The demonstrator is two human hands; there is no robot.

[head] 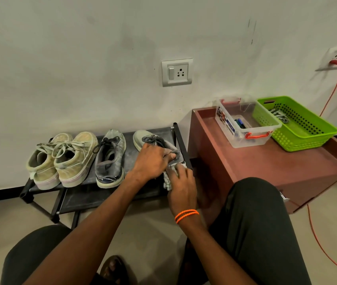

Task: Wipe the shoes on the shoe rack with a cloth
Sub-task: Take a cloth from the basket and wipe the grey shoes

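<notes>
Left hand (153,156) of mine grips the collar of the grey shoe (143,138) at the right end of the shoe rack (176,128), fingers curled over the opening and thumb lying along the heel edge; my right hand (181,182), with orange bands (186,215) on the wrist, holds a crumpled grey cloth (166,182) bunched against the heel of that same shoe, fingers bent round the fabric. Both hands touch the shoe, the left above and the right just below and nearer to me. On the top shelf of the rack, from left to right: two pale cream lace-up shoes (60,159) set close together with heels toward me, a grey shoe with dark laces (110,159), then the shoe being held, its pale toe pointing at the wall. Beneath lies a lower shelf (93,200) of dark fabric. Beside the rack on the right stands a reddish-brown desk (266,161) with a raised rim; it carries a clear plastic box (243,124) with orange handles and markers inside, and just beside it a green perforated basket (299,124) holding a patterned cloth. A wall socket (177,72) sits above the rack, and an orange cable (332,91) hangs from a second socket at far right. My knees in dark trousers (258,223) frame the lower edge
</notes>
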